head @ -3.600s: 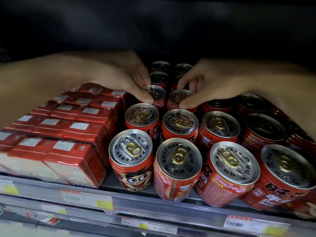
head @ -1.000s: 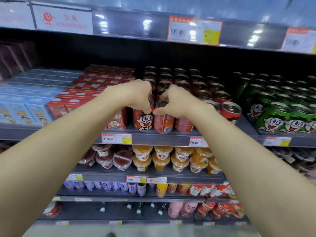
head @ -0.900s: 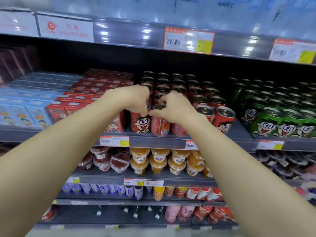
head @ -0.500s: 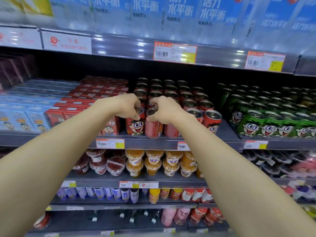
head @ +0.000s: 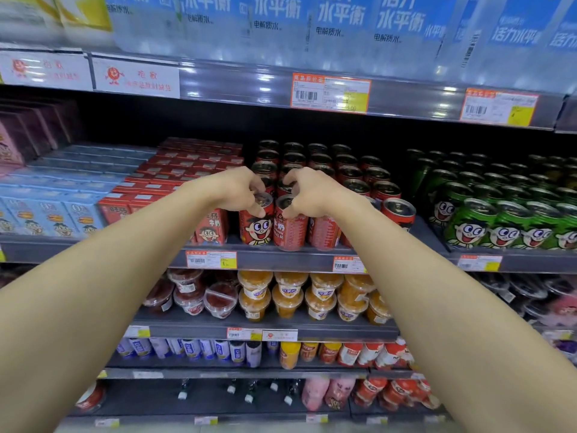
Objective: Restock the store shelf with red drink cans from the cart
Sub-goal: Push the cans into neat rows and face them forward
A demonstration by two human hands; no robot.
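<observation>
Red cans upright, cartoon-face labels, silver tops.

Both bare forearms enter from the lower corners, the left from 8 o'clock and the right from 4 o'clock, and converge toward the centre with wrists bent downward. The left hand is knuckles-up, its curled fingers and thumb closed around the rim of a red can. The right hand mirrors it just beside, fingertips gripping the top of the neighbouring red can.
</observation>
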